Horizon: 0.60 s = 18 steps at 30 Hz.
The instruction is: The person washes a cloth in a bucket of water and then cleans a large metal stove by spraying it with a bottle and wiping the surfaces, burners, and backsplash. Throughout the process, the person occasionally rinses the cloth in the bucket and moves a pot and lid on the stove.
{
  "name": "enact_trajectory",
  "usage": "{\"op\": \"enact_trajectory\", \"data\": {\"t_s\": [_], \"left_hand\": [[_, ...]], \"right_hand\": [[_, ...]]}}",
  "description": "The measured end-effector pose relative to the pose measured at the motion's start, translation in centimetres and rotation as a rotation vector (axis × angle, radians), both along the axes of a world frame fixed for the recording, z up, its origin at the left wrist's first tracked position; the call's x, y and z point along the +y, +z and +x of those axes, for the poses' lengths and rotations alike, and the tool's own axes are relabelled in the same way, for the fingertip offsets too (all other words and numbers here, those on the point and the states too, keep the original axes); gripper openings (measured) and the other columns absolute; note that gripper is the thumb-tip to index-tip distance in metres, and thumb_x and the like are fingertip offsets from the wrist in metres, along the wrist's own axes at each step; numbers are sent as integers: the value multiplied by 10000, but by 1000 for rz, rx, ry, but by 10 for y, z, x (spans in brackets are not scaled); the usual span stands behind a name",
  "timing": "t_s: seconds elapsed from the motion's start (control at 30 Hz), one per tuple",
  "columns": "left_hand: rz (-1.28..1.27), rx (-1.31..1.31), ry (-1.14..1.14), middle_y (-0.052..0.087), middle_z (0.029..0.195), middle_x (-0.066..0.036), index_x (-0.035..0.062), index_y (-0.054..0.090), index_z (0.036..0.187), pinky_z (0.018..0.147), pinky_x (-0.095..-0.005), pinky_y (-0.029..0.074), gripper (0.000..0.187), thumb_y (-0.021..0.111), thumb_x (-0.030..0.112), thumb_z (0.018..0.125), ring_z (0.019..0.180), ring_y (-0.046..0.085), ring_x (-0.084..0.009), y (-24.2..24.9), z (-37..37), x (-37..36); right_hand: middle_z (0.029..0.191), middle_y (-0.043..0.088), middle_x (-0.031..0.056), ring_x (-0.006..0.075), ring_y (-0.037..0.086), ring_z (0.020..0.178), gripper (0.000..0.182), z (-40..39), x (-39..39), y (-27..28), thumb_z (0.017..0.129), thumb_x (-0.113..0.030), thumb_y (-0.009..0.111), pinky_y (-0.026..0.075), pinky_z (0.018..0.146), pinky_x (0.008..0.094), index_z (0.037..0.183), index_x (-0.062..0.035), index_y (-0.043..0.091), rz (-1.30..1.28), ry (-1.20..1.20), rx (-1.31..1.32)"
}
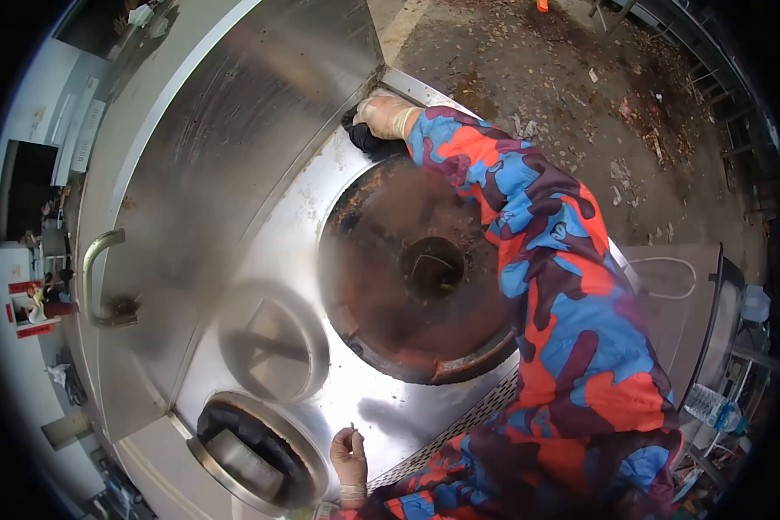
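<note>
My right hand [385, 115], in a pale glove, grips a bunched black cloth [366, 139] against the steel top, at the far corner beside the upright splash panel [234, 113]. Its fingers curl over the cloth and are partly hidden. Close to the near edge is my left hand [348, 458], also gloved, its fingertips pinched together on something small that I cannot make out. Between the two hands lies the large round, rust-brown stove well [381, 251] with a dark hole in its middle. My right forearm passes over its right side.
A round steel ring [318, 355] is set in the top, left of the well. Below it, a second opening [312, 451] holds a grey block-like thing [245, 464]. A curved tap [95, 269] juts from the panel. Dirty, leaf-strewn floor [563, 95] lies beyond.
</note>
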State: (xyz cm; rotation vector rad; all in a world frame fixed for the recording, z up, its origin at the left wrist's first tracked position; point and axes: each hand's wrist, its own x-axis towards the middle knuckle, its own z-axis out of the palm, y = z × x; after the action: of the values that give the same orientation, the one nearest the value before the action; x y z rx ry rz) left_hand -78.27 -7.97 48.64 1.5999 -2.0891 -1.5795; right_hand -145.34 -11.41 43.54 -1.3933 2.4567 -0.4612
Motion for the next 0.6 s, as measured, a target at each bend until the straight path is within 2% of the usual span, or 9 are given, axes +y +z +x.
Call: {"op": "enact_trajectory", "data": {"t_s": [0.03, 0.1, 0.17, 0.2, 0.23, 0.27, 0.3, 0.37, 0.6], "left_hand": [[-3, -1, 10, 620, 853, -41, 8, 565, 1002, 677, -209, 479, 128, 601, 34, 881, 738, 580, -84, -4, -2, -2], [51, 28, 37, 613, 931, -53, 24, 548, 1031, 698, -233, 489, 142, 580, 18, 892, 765, 585, -114, -4, 5, -8], [19, -37, -23, 614, 952, -61, 23, 548, 1034, 702, -234, 491, 142, 574, 16, 895, 774, 584, -113, -6, 9, -11], [28, -26, -24, 612, 965, -63, 23, 547, 1040, 703, -235, 491, 146, 573, 15, 896, 774, 584, -113, -8, 6, -11], [40, -16, -27, 611, 978, -66, 23, 546, 1045, 705, -235, 492, 151, 571, 14, 896, 773, 584, -113, -9, 3, -9], [51, -23, -25, 611, 978, -66, 23, 546, 1045, 705, -235, 492, 151, 571, 14, 896, 773, 584, -113, -6, 1, -5], [50, 11, 12, 613, 915, -50, 14, 557, 1025, 693, -224, 484, 140, 587, 28, 890, 755, 580, -97, -7, -6, -3], [57, 42, 39, 615, 852, -35, 4, 568, 1005, 681, -212, 476, 133, 603, 43, 883, 737, 576, -82, -6, -7, 1], [77, 69, 0, 615, 925, -46, 21, 549, 1052, 690, -226, 477, 163, 590, 50, 897, 770, 578, -97, 0, 7, 1]], "right_hand": [[1094, 643, 134, 331, 591, 1040, 346, 1, -1, -10, 798, -198, 632, 452, 896, 376, 1142, -160, 636, 75, 147, 40], [1103, 638, 139, 335, 578, 1071, 393, -2, 2, -9, 820, -255, 641, 438, 900, 381, 1196, -151, 600, 156, 67, -180], [1118, 636, 142, 321, 580, 1069, 370, -7, 29, -4, 858, -344, 603, 425, 899, 380, 1160, -131, 618, 242, 143, -30], [1110, 638, 152, 326, 585, 1046, 322, -8, 41, -1, 858, -334, 587, 429, 893, 369, 1094, -124, 652, 253, -141, -201], [1073, 649, 163, 335, 588, 1033, 269, -14, 64, 9, 850, -283, 583, 436, 881, 368, 1046, -123, 675, 338, 143, -68], [1029, 659, 167, 347, 598, 1009, 225, -5, 78, 28, 830, -204, 596, 447, 866, 373, 1021, -119, 678, 349, -89, -203], [1042, 660, 160, 330, 609, 1015, 249, 2, 103, 34, 807, -190, 598, 467, 851, 374, 1023, -103, 683, 267, -10, 8], [1063, 656, 167, 323, 619, 1011, 291, 20, 113, 58, 771, -187, 615, 488, 837, 382, 1031, -77, 685, 641, 36, 178], [1027, 667, 173, 317, 634, 993, 292, 32, 175, 66, 761, -186, 602, 505, 817, 385, 1000, -47, 697, 767, -142, 81]]}}
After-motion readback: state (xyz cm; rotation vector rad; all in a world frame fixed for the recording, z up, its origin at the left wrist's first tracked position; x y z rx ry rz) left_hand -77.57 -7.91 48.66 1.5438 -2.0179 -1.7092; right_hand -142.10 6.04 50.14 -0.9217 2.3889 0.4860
